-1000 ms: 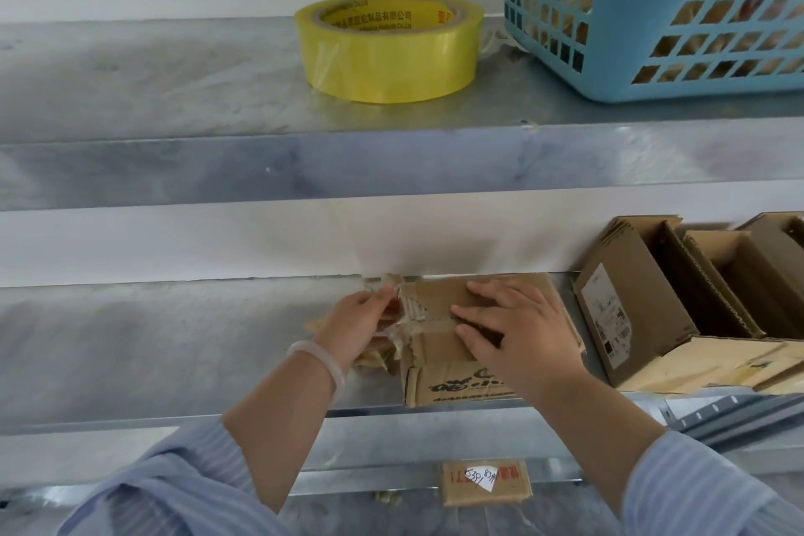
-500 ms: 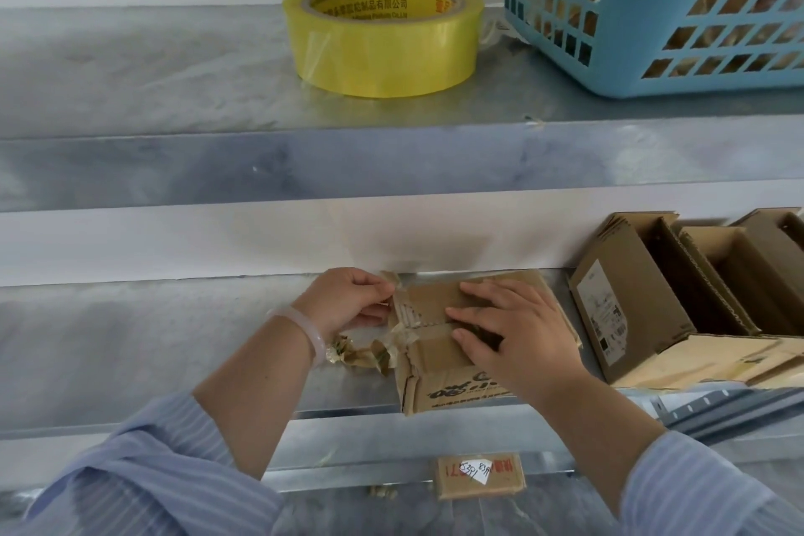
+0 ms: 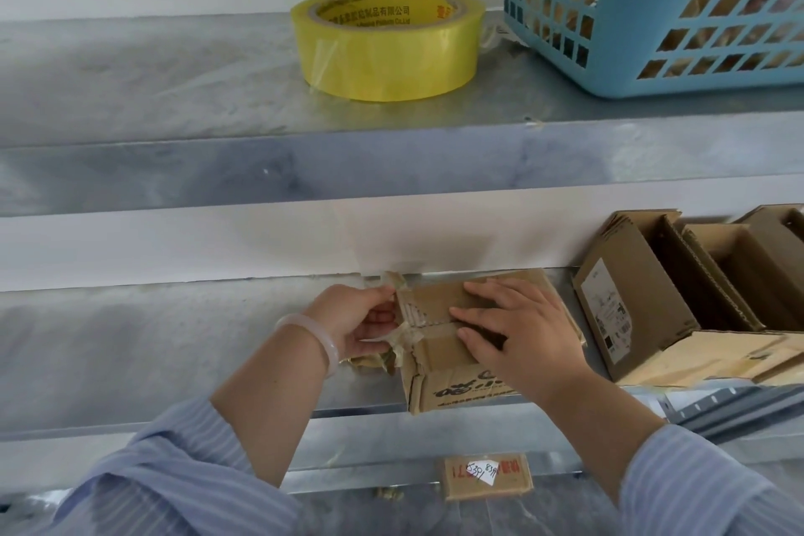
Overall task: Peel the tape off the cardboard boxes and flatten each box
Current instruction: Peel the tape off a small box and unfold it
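Pinning the probably light, flimsy cardboard box (image 3: 439,302) at six o'clock on the lower shelf (image 3: 130,344) with flat fingers, the right hand (image 3: 522,331) steadies it while the left hand (image 3: 352,322) pinches likely tear-prone tape (image 3: 407,337) at its nine o'clock edge.

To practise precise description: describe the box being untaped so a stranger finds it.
Look at the lower metal shelf. Left of the opened boxes, one cardboard box sits at the front edge. Only it is closed, a right hand flat on top, a left hand pinching torn tape at its end.
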